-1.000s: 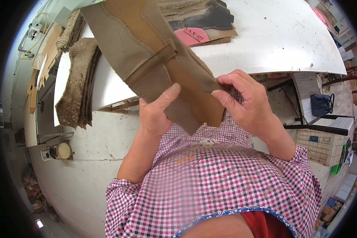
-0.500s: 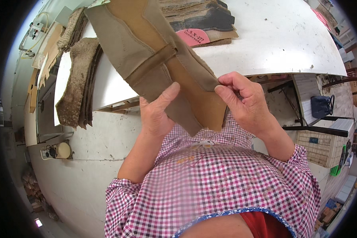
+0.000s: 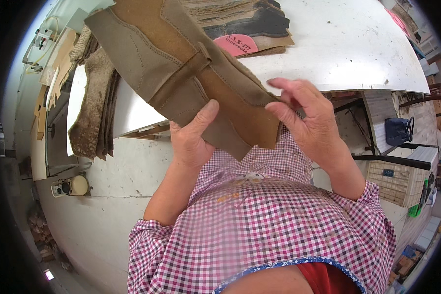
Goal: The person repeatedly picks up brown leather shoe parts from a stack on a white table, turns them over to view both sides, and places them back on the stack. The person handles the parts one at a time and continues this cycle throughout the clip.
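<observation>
Brown stitched piece (image 3: 183,72) is held up across the near edge of the white table (image 3: 348,54). Left hand (image 3: 191,142) has its thumb on top, other fingers hidden, can't tell. Right hand (image 3: 313,125): thumb at the piece's edge, index finger spread away.

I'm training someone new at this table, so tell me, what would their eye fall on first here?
Probably the large brown stitched piece, slanting across the upper middle, gripped by the left hand, with the right hand at its right edge. Next, the bright pink rounded piece beside the layered stack on the white table. The checked garment filling the lower middle also stands out.
</observation>
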